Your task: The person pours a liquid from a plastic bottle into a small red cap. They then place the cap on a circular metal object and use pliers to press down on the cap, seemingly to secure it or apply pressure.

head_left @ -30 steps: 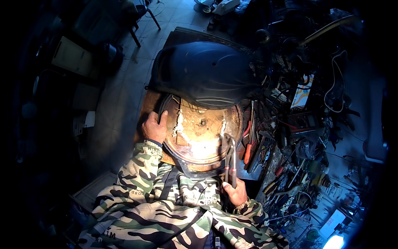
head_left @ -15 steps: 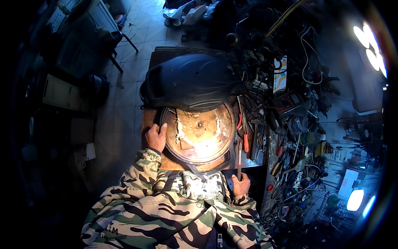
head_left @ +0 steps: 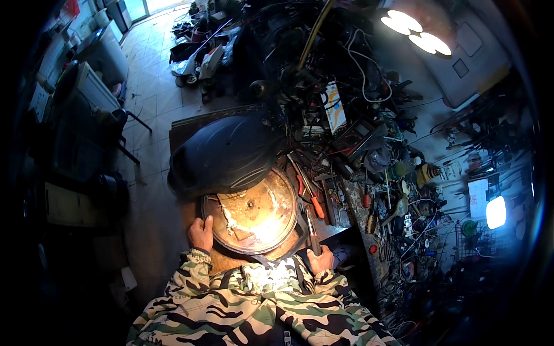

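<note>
A round, shallow metal pan [head_left: 251, 251] with a raised rim and a stained, brightly lit inside rests on the bench in front of me. My left hand [head_left: 201, 233] grips its left edge, thumb up against the rim and the fingers partly hidden. At the bench's front edge, right of the pan, my right hand [head_left: 321, 259] is closed around the handle of a screwdriver [head_left: 314, 236], its shaft pointing away from me. A large black moulded plastic shell [head_left: 222, 153] overlaps the pan's far side. Pale, crusty strips mark the pan's inner surface.
An orange-handled screwdriver [head_left: 317, 206] and red-handled pliers [head_left: 300, 184] lie right of the pan. Beyond them, tools, cables and parts crowd the bench, with a multimeter [head_left: 356, 135] among them. A dark stool [head_left: 124, 124] stands on the tiled floor to the left.
My view has swung to the right, so the bench and pan appear further left and tilted. Both hands keep their holds on the pan and the screwdriver.
</note>
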`<action>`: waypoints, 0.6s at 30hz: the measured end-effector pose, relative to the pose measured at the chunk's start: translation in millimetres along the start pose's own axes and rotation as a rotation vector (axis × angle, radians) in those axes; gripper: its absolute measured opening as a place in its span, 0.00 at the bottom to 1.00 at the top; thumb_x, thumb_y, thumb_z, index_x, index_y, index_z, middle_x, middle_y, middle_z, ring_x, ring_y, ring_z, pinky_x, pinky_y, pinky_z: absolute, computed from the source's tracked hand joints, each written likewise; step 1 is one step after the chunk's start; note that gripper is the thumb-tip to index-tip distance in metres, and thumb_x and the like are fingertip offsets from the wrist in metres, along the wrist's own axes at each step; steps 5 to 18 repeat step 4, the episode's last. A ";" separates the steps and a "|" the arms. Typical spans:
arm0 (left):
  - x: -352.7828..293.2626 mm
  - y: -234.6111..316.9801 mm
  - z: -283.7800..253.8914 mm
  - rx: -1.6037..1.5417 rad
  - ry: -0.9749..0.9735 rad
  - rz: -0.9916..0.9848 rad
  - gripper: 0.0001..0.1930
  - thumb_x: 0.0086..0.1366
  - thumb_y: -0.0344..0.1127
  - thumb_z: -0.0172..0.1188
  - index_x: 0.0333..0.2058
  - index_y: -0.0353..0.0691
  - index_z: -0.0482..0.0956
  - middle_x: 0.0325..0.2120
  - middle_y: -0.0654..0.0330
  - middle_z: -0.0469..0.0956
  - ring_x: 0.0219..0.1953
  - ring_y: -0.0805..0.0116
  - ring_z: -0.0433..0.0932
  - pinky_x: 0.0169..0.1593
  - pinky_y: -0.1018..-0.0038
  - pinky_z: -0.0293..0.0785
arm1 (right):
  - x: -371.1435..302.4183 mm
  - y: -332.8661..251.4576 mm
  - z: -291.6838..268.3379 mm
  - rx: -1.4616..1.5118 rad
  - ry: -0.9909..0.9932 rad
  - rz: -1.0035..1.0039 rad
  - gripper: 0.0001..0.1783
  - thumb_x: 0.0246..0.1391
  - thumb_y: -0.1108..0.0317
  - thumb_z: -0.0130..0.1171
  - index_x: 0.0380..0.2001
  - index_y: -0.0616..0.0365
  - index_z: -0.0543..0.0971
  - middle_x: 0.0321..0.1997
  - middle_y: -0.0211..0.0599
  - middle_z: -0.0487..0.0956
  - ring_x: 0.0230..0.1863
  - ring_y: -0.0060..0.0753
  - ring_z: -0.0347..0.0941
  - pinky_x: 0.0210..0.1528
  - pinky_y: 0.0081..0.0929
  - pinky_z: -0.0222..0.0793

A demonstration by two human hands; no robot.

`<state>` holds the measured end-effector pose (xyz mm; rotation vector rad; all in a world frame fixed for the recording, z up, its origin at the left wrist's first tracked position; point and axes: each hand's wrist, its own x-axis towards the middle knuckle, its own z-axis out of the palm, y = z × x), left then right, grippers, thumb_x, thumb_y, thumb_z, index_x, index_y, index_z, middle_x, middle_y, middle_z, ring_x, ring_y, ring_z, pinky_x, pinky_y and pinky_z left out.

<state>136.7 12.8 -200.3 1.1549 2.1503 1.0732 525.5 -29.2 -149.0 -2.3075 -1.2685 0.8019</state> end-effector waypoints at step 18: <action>7.1 -7.9 0.9 -0.008 0.001 0.018 0.28 0.65 0.49 0.66 0.19 0.34 0.64 0.15 0.45 0.57 0.19 0.57 0.55 0.27 0.55 0.58 | 13.1 -7.3 3.8 0.029 0.101 -0.053 0.26 0.43 0.57 0.73 0.41 0.65 0.82 0.36 0.58 0.84 0.40 0.61 0.81 0.46 0.49 0.75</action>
